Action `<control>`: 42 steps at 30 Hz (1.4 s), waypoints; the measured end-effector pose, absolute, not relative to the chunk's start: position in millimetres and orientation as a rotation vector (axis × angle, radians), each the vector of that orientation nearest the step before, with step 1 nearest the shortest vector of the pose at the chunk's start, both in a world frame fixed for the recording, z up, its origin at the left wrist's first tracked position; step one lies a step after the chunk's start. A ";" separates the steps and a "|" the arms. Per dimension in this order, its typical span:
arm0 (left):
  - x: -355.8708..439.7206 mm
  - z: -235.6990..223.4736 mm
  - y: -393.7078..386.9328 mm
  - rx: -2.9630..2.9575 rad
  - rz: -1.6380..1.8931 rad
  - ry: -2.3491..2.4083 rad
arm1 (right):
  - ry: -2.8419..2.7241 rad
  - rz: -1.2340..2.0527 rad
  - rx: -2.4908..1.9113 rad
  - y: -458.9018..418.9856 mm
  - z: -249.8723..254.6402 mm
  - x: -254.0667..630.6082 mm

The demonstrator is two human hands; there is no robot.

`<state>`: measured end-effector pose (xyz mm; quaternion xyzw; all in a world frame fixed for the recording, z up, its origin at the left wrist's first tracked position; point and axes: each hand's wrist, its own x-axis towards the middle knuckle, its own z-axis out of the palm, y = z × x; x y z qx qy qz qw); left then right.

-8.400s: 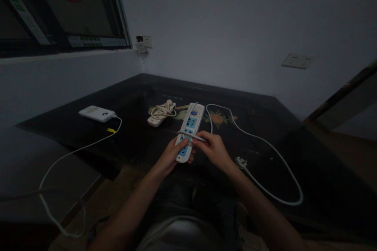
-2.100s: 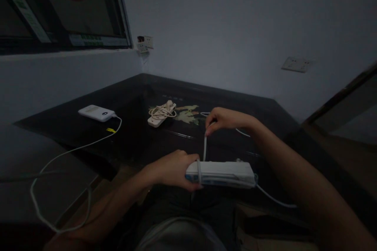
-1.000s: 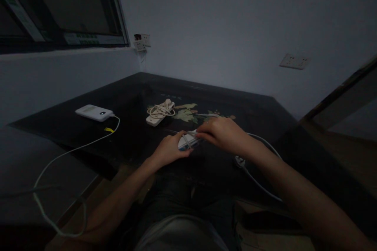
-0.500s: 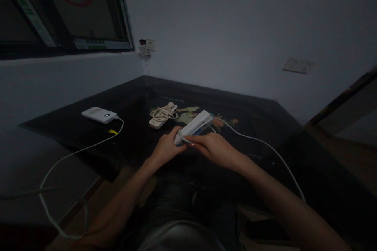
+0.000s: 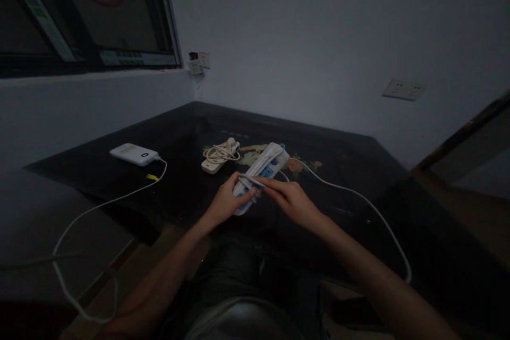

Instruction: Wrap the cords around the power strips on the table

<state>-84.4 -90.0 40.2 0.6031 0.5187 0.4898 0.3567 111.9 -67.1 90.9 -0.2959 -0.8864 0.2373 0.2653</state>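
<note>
White device (image 5: pixel 134 154): flat near the left side of the dark table (image 5: pixel 342 154); a thin cable (image 5: pixel 99 203) runs from its right end, past a yellow tag (image 5: pixel 152 177), and over the edge.
Small strip (image 5: pixel 210 166): on the table, a cream wire (image 5: pixel 220 155) bunched on top.
Left hand (image 5: pixel 223 203): closed round the near end of the power strip, thumb across its face; the other fingers are mostly hidden.
Power strip (image 5: pixel 258 166): held at mid-table, tilted away and to the right, blue sockets showing; whether it touches the table is unclear.
Right hand (image 5: pixel 295 202): thumb and forefinger pinched on the cord, just beside the left thumb.
Cord (image 5: pixel 353 190): crosses the strip's near half, with a long run out to the right — the step looks like winding it round. The next move probably calls for a firm left grip and a snug pull round the body.
Tan shape (image 5: pixel 332 291): low, below the table edge; box-like — too dark to tell whether it is a container or holds anything.
</note>
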 end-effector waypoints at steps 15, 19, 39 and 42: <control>-74.1 20.3 -85.1 0.819 1.105 0.804 | -2.469 0.335 -0.666 -77.5 69.1 109.8; -69.9 21.1 -86.0 0.783 1.151 0.786 | -2.496 0.344 -0.614 -77.0 68.6 112.8; -64.1 25.8 -92.0 0.639 1.176 0.742 | -2.125 0.509 -0.742 -81.7 57.4 113.0; -63.0 24.8 -93.0 0.654 1.187 0.758 | -2.207 0.253 -0.730 -79.4 51.9 115.2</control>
